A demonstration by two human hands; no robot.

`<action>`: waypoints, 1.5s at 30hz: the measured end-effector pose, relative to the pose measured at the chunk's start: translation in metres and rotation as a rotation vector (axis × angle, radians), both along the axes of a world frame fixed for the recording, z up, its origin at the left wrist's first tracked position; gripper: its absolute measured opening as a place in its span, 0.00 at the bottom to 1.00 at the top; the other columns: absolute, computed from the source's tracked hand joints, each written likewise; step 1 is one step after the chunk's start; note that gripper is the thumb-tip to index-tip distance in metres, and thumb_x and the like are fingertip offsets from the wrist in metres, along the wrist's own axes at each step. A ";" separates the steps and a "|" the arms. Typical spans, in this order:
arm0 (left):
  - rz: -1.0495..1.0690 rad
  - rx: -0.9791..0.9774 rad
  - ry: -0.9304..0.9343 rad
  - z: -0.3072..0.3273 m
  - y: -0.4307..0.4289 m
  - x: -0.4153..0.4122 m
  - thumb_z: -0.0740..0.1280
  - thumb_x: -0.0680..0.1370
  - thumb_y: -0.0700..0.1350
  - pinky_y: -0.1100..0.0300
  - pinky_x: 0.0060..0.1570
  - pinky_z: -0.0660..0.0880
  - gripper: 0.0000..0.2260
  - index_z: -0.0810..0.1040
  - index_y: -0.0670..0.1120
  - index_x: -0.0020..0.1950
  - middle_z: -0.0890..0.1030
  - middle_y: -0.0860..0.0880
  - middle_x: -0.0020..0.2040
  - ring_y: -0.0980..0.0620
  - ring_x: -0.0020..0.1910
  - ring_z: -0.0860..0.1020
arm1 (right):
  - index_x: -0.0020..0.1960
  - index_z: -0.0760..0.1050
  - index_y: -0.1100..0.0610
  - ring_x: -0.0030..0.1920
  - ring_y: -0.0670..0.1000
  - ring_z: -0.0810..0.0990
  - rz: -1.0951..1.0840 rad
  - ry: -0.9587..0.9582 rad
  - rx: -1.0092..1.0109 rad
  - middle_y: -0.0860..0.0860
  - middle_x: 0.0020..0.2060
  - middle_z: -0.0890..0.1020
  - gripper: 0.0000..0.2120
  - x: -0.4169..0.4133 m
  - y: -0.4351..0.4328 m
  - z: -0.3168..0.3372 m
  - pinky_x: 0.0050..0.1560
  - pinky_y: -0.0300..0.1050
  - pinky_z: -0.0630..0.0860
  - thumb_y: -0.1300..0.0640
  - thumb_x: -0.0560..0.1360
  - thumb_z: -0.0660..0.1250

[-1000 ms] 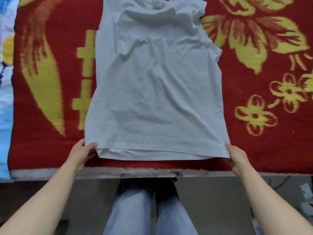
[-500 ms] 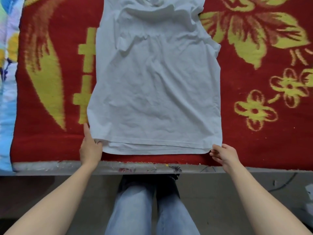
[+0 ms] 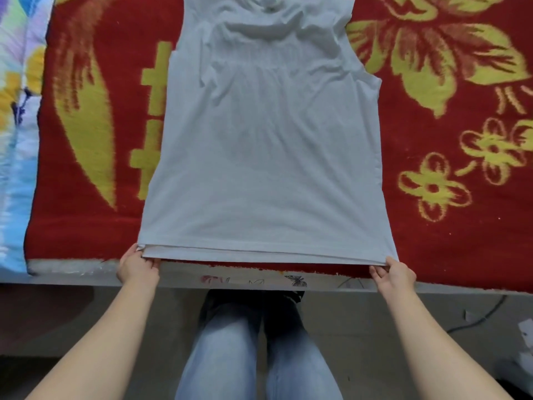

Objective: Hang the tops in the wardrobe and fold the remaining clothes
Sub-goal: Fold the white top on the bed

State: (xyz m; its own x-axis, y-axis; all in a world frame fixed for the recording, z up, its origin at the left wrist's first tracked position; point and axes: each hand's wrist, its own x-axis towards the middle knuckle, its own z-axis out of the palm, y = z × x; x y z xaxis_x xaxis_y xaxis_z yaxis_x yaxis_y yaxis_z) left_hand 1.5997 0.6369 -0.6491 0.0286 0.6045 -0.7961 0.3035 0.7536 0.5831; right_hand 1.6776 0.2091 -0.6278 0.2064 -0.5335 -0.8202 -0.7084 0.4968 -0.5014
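Note:
A white sleeveless top (image 3: 268,157) lies spread on a red blanket with yellow flowers (image 3: 450,134), hem toward me and neckline at the far edge, where the fabric is bunched. My left hand (image 3: 138,267) pinches the hem's left corner. My right hand (image 3: 392,274) pinches the hem's right corner. The hem is stretched straight between both hands at the blanket's near edge.
The bed's near edge (image 3: 259,280) runs just below the hem. A pale blue patterned sheet (image 3: 16,140) lies along the left. My legs in blue jeans (image 3: 253,350) stand against the bed. A cable and white scraps (image 3: 490,316) lie on the floor at right.
Both hands have taken hold of the hem's corners again and drawn the top taut toward me; the lower part lies smoother than before.

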 end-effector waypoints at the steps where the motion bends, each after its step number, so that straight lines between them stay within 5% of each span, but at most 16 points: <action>1: -0.001 0.036 0.020 0.001 -0.001 -0.001 0.51 0.79 0.33 0.62 0.43 0.75 0.14 0.73 0.46 0.46 0.75 0.47 0.44 0.52 0.40 0.76 | 0.38 0.67 0.61 0.35 0.52 0.75 -0.014 0.009 -0.022 0.56 0.40 0.75 0.11 0.000 -0.001 0.001 0.37 0.44 0.74 0.71 0.77 0.56; 5: 0.114 0.074 0.050 0.001 -0.004 -0.008 0.55 0.78 0.29 0.59 0.47 0.77 0.15 0.72 0.47 0.42 0.76 0.46 0.42 0.50 0.40 0.78 | 0.44 0.67 0.61 0.31 0.48 0.70 -0.087 0.054 -0.183 0.53 0.34 0.70 0.10 -0.002 0.001 0.004 0.30 0.39 0.70 0.73 0.76 0.53; 7: 0.163 0.000 0.043 -0.003 -0.007 -0.015 0.56 0.79 0.31 0.59 0.48 0.76 0.12 0.72 0.47 0.44 0.76 0.47 0.44 0.47 0.50 0.79 | 0.46 0.66 0.62 0.25 0.44 0.69 0.001 0.081 -0.234 0.53 0.32 0.66 0.08 -0.007 0.001 0.008 0.25 0.37 0.69 0.72 0.78 0.51; 10: 0.175 -0.089 0.105 -0.005 -0.015 -0.026 0.56 0.80 0.37 0.57 0.58 0.72 0.08 0.72 0.48 0.49 0.77 0.48 0.58 0.47 0.60 0.76 | 0.51 0.69 0.67 0.29 0.50 0.70 -0.022 0.129 -0.098 0.56 0.33 0.66 0.06 -0.015 -0.001 0.009 0.29 0.25 0.69 0.70 0.79 0.54; 11: 0.182 -0.118 0.095 -0.007 -0.017 -0.030 0.54 0.80 0.40 0.57 0.59 0.71 0.08 0.72 0.48 0.50 0.76 0.50 0.61 0.49 0.59 0.76 | 0.57 0.70 0.70 0.31 0.50 0.67 -0.019 0.142 -0.095 0.55 0.33 0.67 0.10 -0.018 -0.005 0.006 0.27 0.29 0.71 0.69 0.79 0.54; 14: 0.114 -0.159 0.044 -0.009 -0.022 -0.033 0.51 0.81 0.52 0.57 0.60 0.67 0.13 0.72 0.48 0.56 0.73 0.51 0.63 0.51 0.54 0.75 | 0.68 0.64 0.67 0.42 0.54 0.70 0.075 0.176 -0.232 0.58 0.53 0.76 0.18 -0.015 -0.006 -0.003 0.31 0.41 0.70 0.69 0.79 0.50; 16: 0.045 -0.197 0.028 -0.010 -0.026 -0.031 0.52 0.79 0.61 0.54 0.63 0.66 0.21 0.70 0.49 0.63 0.72 0.48 0.59 0.49 0.59 0.72 | 0.69 0.63 0.66 0.47 0.55 0.69 0.124 0.244 -0.270 0.61 0.64 0.71 0.20 -0.010 -0.005 -0.010 0.39 0.42 0.72 0.72 0.78 0.50; 20: -0.048 -0.116 0.177 -0.006 -0.029 -0.016 0.66 0.78 0.44 0.54 0.55 0.74 0.10 0.73 0.46 0.58 0.75 0.48 0.63 0.49 0.60 0.76 | 0.63 0.69 0.66 0.47 0.54 0.71 0.263 0.213 -0.223 0.57 0.49 0.75 0.15 -0.010 -0.013 -0.020 0.37 0.46 0.73 0.68 0.76 0.59; 22: -0.003 -0.037 0.210 -0.008 -0.028 -0.019 0.65 0.77 0.36 0.53 0.54 0.76 0.16 0.71 0.42 0.64 0.76 0.44 0.64 0.46 0.59 0.77 | 0.47 0.72 0.65 0.40 0.54 0.73 0.342 0.213 -0.252 0.55 0.41 0.74 0.03 -0.017 -0.017 -0.021 0.33 0.45 0.72 0.64 0.75 0.64; 24: 0.021 0.070 0.181 -0.009 -0.027 -0.027 0.65 0.75 0.32 0.53 0.52 0.76 0.21 0.69 0.42 0.67 0.76 0.42 0.62 0.45 0.56 0.78 | 0.35 0.67 0.61 0.31 0.53 0.69 0.388 0.184 -0.289 0.55 0.33 0.70 0.11 -0.027 -0.028 -0.025 0.29 0.45 0.66 0.64 0.74 0.65; 28: -0.036 0.224 0.202 -0.001 -0.031 -0.049 0.66 0.74 0.32 0.55 0.48 0.75 0.26 0.64 0.45 0.70 0.73 0.42 0.63 0.48 0.51 0.75 | 0.31 0.62 0.58 0.30 0.51 0.63 0.452 0.137 -0.270 0.53 0.30 0.65 0.17 -0.037 -0.048 -0.021 0.30 0.45 0.63 0.66 0.74 0.64; 32: -0.054 0.231 0.301 -0.004 -0.047 -0.089 0.66 0.74 0.32 0.60 0.35 0.73 0.24 0.66 0.43 0.68 0.74 0.40 0.62 0.48 0.49 0.74 | 0.30 0.65 0.62 0.39 0.54 0.73 0.498 0.274 -0.320 0.57 0.38 0.74 0.14 -0.051 -0.065 -0.019 0.30 0.46 0.68 0.72 0.72 0.63; 35: -0.125 0.236 0.371 -0.010 -0.058 -0.102 0.65 0.75 0.32 0.62 0.35 0.74 0.22 0.67 0.40 0.68 0.76 0.41 0.54 0.47 0.42 0.76 | 0.42 0.73 0.70 0.54 0.62 0.76 0.606 0.363 -0.383 0.63 0.46 0.76 0.03 -0.054 -0.066 -0.018 0.45 0.52 0.71 0.71 0.72 0.62; 37: -0.175 0.266 0.399 -0.009 -0.062 -0.089 0.64 0.75 0.32 0.62 0.48 0.75 0.24 0.66 0.40 0.70 0.75 0.40 0.59 0.42 0.52 0.77 | 0.57 0.74 0.70 0.60 0.64 0.74 0.703 0.374 -0.457 0.65 0.55 0.77 0.13 -0.042 -0.063 -0.017 0.55 0.52 0.71 0.69 0.73 0.63; 39: -0.248 0.322 0.414 -0.005 -0.061 -0.070 0.65 0.75 0.34 0.60 0.55 0.69 0.26 0.64 0.43 0.71 0.69 0.40 0.68 0.44 0.62 0.72 | 0.63 0.71 0.65 0.60 0.63 0.73 0.777 0.319 -0.495 0.63 0.59 0.76 0.19 -0.025 -0.055 -0.014 0.57 0.50 0.70 0.66 0.73 0.66; 45: -0.521 0.461 0.401 0.005 -0.037 0.002 0.65 0.74 0.41 0.52 0.64 0.67 0.24 0.66 0.47 0.71 0.67 0.40 0.68 0.43 0.66 0.68 | 0.67 0.66 0.59 0.64 0.62 0.68 0.910 0.249 -0.549 0.61 0.67 0.65 0.21 0.038 -0.011 -0.010 0.57 0.53 0.68 0.61 0.75 0.65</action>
State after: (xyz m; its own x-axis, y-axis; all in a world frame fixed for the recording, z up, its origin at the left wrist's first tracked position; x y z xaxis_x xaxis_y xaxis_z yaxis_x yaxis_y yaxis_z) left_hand 1.6015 0.6003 -0.6446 0.1626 0.8625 -0.4792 0.8025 0.1670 0.5728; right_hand 1.7161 0.1979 -0.6374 0.5701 -0.5712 -0.5905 -0.8098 -0.5120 -0.2865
